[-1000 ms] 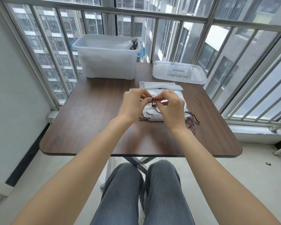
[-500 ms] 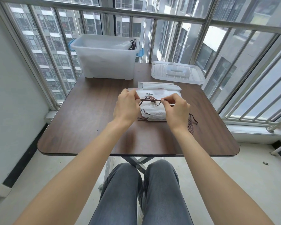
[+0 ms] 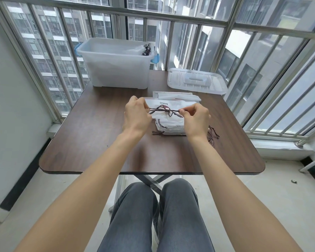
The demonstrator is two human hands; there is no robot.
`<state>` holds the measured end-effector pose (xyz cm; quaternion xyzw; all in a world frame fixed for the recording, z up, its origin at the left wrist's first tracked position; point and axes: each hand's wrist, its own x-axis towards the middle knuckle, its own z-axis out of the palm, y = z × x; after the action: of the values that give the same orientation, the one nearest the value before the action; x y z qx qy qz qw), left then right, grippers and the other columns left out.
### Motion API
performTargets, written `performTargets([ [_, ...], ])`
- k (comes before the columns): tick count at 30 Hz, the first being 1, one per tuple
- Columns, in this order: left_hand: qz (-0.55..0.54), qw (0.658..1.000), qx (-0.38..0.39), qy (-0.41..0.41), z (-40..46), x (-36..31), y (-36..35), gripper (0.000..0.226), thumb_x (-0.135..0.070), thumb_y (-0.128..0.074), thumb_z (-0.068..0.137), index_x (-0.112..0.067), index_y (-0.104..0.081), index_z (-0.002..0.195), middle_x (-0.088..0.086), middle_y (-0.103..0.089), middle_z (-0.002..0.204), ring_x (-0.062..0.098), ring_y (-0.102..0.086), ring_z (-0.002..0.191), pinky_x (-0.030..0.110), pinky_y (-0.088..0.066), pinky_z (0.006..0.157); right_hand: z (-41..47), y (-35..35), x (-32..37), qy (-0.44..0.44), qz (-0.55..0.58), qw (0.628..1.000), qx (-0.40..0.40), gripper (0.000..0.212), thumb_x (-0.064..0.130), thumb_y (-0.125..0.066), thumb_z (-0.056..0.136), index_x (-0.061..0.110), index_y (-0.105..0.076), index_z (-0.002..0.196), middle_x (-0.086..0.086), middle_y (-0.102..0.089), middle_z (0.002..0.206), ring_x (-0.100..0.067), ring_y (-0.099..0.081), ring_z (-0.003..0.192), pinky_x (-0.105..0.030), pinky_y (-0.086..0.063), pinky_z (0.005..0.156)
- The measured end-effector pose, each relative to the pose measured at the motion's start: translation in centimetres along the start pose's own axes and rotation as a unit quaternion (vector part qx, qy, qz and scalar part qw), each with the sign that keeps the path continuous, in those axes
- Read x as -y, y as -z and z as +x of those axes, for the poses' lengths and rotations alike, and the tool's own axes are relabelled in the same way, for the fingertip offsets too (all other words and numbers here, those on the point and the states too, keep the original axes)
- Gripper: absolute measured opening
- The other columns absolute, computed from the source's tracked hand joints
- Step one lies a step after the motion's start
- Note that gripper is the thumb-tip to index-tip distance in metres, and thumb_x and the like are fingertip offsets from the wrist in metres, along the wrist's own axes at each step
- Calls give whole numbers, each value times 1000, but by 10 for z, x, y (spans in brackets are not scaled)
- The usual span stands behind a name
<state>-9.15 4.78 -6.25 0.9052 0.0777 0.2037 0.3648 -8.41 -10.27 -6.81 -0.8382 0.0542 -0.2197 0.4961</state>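
In the head view, you are pinching a thin brown cord [image 3: 164, 110] at both ends, your left hand [image 3: 137, 115] and right hand [image 3: 195, 119] each closed on it with the fingertips, stretching it taut just over the stack of white pouches [image 3: 171, 125] on the table [image 3: 98, 142]. It is looking light, limp and easy to tangle, so you are best gripping close to the knot at its middle. The clear storage bin [image 3: 116, 70] is holding a dark cord bundle [image 3: 146, 50] and, seemingly, clear plastic. Its lid [image 3: 196, 81] is lying alongside.

Brown table [image 3: 102, 142] before barred daylit windows [image 3: 189, 42]
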Motion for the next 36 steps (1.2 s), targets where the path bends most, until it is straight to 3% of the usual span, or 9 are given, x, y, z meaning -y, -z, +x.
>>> performTargets([
  [6,-14,997,74,-7,3,11,4,10,-12,-54,91,-10,-62,85,3,-57,91,15,-49,80,19,-32,68,2,7,1,0,13,1000,6,5,12,-68,80,8,-66,77,-4,-68,77,-14,-57,74,-10,-36,61],
  [10,-164,968,184,41,-4,17,9,13,-21,-55,93,-17,-57,80,1,-63,80,8,-60,66,24,-41,60,2,13,4,12,5,1000,13,7,13,-67,81,11,-62,77,1,-65,75,-13,-58,74,-17,-39,67],
  [15,-353,882,150,274,2,9,2,28,-31,-43,99,-4,-46,105,18,-60,95,13,-65,53,21,-54,55,2,12,12,7,37,999,4,10,14,-65,83,14,-57,76,5,-61,71,-10,-55,70,-10,-38,62],
  [20,-446,800,197,349,21,-10,1,52,-39,-42,98,-14,-26,141,34,-52,115,34,-69,70,31,-60,63,9,15,20,-6,72,996,44,8,5,-53,87,13,-52,85,-3,-65,77,-9,-64,67,-23,-48,69],
  [24,-458,792,213,344,36,-24,-1,31,-5,-46,94,-1,-34,123,32,-44,127,30,-66,48,31,-59,51,12,15,26,11,64,993,97,19,0,-46,89,13,-55,100,-2,-64,80,3,-59,54,-22,-49,68],
  [27,-465,791,215,335,43,-29,0,30,7,-39,92,4,-34,121,32,-45,127,28,-65,44,32,-58,53,16,17,33,69,-44,985,154,39,19,-60,85,20,-52,123,-1,-62,108,-11,-62,83,-22,-46,78],
  [30,-459,795,223,327,49,-34,3,26,5,-38,94,0,-35,118,28,-54,110,25,-66,45,27,-58,49,24,15,37,127,-253,930,236,69,42,-67,78,32,-36,139,-1,-53,125,-21,-54,111,-33,-43,86],
  [33,-432,807,232,329,54,-36,7,16,-3,-43,94,2,-44,110,20,-64,81,21,-66,45,25,-56,46,36,8,43,120,-255,932,226,39,38,-66,81,21,-55,114,-3,-62,109,-27,-64,94,-36,-50,80],
  [36,-434,775,259,379,60,-30,12,29,-19,-52,90,-4,-43,114,24,-57,106,35,-68,72,36,-59,62,43,7,49,129,-171,956,203,16,20,-66,82,18,-53,92,-4,-60,86,-27,-62,84,-35,-49,75],
])
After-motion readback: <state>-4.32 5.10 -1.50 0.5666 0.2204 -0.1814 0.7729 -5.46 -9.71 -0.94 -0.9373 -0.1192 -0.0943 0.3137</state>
